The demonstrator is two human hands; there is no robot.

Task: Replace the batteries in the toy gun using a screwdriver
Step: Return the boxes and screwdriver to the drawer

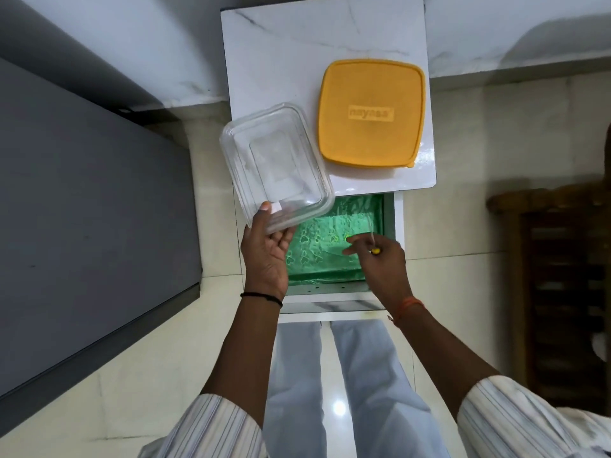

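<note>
Nearest, two striped sleeves (211,424) and pale trousers (373,385) frame the view above a glossy tiled floor (139,375). The left hand (266,251) grips the near corner of a clear plastic container (276,163), thumb on top of the rim and fingers curled beneath it, holding it tilted over the table's left edge. The right hand (380,256) reaches over an open drawer (330,252) lined with green patterned paper, its fingers pinched round a thin tool with a small yellow end, apparently the screwdriver (373,242); its shaft is blurred. The toy gun and batteries cannot be made out anywhere. Beyond the drawer, on the white marble-patterned table (281,54), lies an orange lidded box (372,112), just beside the clear container. A dark grey surface (82,209) fills the left side; dark wooden furniture (562,276) stands at right.
</note>
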